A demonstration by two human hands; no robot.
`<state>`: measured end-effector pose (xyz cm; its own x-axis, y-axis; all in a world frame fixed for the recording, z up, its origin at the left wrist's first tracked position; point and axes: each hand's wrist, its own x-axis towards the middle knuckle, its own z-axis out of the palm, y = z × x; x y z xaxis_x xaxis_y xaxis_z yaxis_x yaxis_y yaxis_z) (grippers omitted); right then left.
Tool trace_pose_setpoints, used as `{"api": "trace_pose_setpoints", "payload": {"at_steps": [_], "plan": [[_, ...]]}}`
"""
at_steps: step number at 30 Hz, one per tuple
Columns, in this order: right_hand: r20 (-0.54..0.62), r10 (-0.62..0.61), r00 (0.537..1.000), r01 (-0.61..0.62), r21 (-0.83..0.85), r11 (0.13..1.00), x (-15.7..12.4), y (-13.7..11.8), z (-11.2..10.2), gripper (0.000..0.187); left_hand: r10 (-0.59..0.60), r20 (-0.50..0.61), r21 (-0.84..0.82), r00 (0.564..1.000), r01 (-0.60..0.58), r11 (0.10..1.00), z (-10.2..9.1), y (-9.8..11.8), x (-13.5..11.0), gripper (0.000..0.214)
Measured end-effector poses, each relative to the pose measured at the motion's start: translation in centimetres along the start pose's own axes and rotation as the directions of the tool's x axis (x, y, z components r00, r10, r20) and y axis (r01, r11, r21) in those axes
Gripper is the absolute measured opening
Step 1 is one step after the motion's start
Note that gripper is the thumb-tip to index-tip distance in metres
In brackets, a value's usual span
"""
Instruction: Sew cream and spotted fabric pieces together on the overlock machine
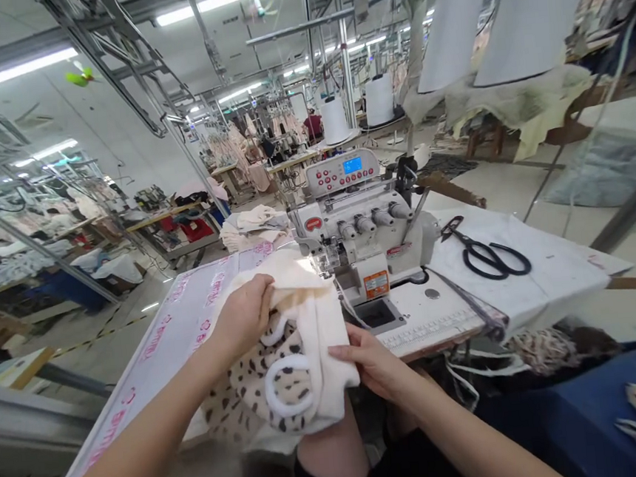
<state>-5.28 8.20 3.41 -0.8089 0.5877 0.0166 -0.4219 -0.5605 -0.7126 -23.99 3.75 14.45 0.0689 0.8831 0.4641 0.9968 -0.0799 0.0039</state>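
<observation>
A cream fleece piece with dark-spotted fabric (pixel 246 375) and white ring-shaped trims (pixel 271 391) hangs over the table's front edge and my lap. My left hand (pixel 246 304) is closed on a fold of the cream fabric (pixel 292 270), left of the sewing machine's needle area. Lower down, my right hand (pixel 370 356) pinches the right edge of the same piece between thumb and fingers. The fabric's upper end lies at the presser foot of the overlock sewing machine (pixel 361 227), whose blue display is lit. Exactly how the fabric sits under the foot is hidden.
Black-handled scissors (pixel 495 258) lie on the white covering right of the machine. Folded fabric (pixel 258 225) is heaped behind the table's left part. Large thread cones (pixel 453 30) stand at the upper right. A blue bin (pixel 567 417) with spotted scraps is at lower right.
</observation>
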Motion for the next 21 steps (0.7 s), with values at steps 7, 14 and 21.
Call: {"api": "trace_pose_setpoints", "payload": {"at_steps": [7,14,21], "plan": [[-0.065,-0.07,0.995,0.065,-0.083,0.994,3.1,3.0,2.9,0.027,0.074,0.229,0.071,0.971,-0.092,0.993,0.1,5.1,-2.9,0.032],[-0.12,-0.306,0.944,0.184,-0.579,0.794,-1.1,2.1,-1.5,0.023,0.238,0.097,0.035,0.966,-0.242,0.97,1.7,3.5,-2.6,0.025],[0.252,-0.745,0.618,0.355,-0.935,-0.021,-0.1,-1.6,-1.9,0.043,0.299,0.001,0.041,0.954,-0.299,0.953,3.3,5.0,-0.7,0.019]]}}
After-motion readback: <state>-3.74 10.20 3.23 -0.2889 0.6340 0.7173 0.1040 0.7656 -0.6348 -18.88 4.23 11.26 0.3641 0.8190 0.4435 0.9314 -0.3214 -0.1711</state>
